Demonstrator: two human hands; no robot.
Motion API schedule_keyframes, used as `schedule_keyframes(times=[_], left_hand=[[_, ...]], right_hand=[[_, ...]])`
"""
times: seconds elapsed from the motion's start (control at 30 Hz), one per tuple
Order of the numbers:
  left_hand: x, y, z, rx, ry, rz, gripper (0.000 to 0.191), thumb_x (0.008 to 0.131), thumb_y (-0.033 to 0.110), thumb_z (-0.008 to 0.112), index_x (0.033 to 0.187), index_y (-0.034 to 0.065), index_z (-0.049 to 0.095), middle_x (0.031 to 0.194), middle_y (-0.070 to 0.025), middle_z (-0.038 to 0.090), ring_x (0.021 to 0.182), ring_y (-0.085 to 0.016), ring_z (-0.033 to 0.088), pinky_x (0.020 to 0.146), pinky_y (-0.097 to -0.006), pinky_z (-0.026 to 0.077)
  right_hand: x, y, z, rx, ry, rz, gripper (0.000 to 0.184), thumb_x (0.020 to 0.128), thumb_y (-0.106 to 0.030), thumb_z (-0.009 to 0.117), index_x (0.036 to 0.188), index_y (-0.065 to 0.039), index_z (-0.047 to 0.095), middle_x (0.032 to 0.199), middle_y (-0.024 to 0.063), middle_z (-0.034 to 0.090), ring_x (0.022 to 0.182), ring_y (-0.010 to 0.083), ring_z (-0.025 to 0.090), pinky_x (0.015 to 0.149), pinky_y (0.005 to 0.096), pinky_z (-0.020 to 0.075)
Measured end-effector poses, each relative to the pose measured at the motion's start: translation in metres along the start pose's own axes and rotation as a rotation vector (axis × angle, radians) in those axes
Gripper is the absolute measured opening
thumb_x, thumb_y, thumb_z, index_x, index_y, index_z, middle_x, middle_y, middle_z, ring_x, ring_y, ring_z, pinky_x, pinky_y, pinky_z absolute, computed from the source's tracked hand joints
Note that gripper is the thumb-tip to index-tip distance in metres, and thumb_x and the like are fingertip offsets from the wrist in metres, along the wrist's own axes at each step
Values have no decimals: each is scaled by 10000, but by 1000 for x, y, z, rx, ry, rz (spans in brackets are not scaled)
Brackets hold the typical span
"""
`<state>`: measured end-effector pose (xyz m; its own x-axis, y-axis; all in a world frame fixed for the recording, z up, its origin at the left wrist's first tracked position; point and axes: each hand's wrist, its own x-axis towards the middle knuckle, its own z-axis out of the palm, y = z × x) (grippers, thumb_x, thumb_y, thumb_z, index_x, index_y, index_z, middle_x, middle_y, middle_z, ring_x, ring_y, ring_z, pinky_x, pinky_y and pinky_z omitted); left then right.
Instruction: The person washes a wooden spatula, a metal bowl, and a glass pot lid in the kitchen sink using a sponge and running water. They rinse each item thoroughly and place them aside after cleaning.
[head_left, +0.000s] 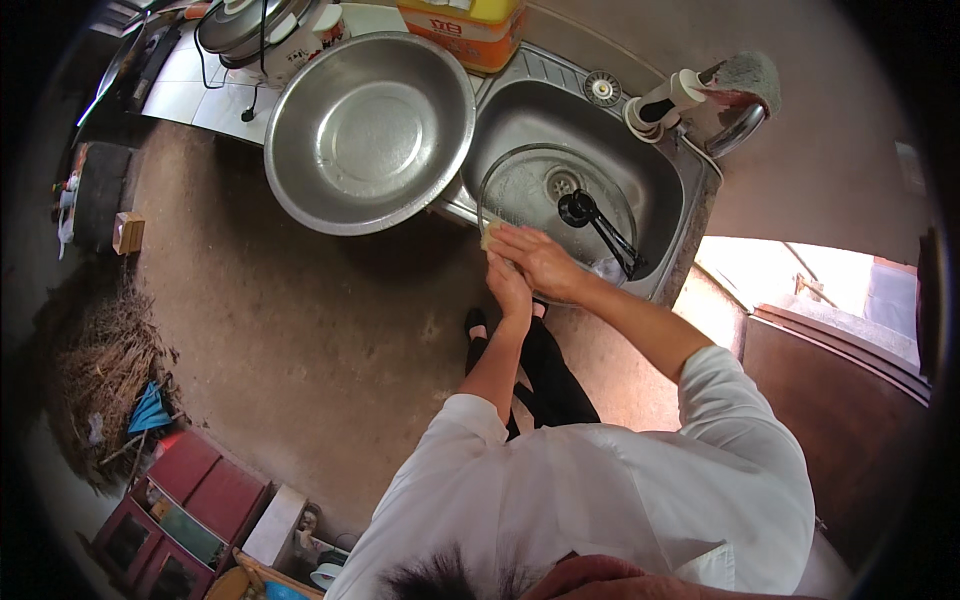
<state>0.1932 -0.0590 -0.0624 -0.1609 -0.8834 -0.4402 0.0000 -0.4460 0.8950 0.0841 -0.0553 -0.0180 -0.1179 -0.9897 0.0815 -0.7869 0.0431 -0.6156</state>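
A round glass lid (517, 187) with a metal rim and a black handle (598, 229) is tilted over the stainless steel sink (577, 112). My left hand (510, 289) grips the lid's near left edge from below. Across the same edge lies my right hand (544, 262), its fingers pressing a pale yellow sponge or cloth (490, 234) against the rim. The fingers hide most of that pad. Through the wet glass the sink drain (562, 184) shows.
Left of the sink, a large steel basin (371, 135) overhangs the counter edge. Behind stand an orange-and-yellow container (461, 34) and a cooker (259, 34). The faucet (664, 105), with a cloth (750, 79) beside it, rises at the right. Brushwood (112, 360) lies far left.
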Motion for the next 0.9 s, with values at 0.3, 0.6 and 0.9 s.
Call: schedule_keyframes(times=[0.3,0.6,0.9], left_hand=[[-5,1,0,-109,-12,-96,522,1086,456,332,745,74,430,600,-20,433,450,-145,423,401,-307,351],[-6,-9,-2,-152,15,-313,543,1081,470,348,741,57,442,600,-19,427,448,-142,427,379,-299,339],[-10,4,5,-166,31,-309,535,1073,491,369,744,76,439,599,-17,442,453,-141,421,399,-282,350]], right_hand=[[19,11,4,-75,42,33,506,868,-76,551,1374,-84,567,1465,153,521,1386,326,464,1131,471,372],[34,33,7,-119,175,179,456,859,-83,545,1310,-72,616,1459,180,523,1341,336,508,1120,454,392],[44,41,-5,-73,90,309,468,865,-93,544,1331,-84,592,1480,152,503,1382,348,455,1112,509,379]])
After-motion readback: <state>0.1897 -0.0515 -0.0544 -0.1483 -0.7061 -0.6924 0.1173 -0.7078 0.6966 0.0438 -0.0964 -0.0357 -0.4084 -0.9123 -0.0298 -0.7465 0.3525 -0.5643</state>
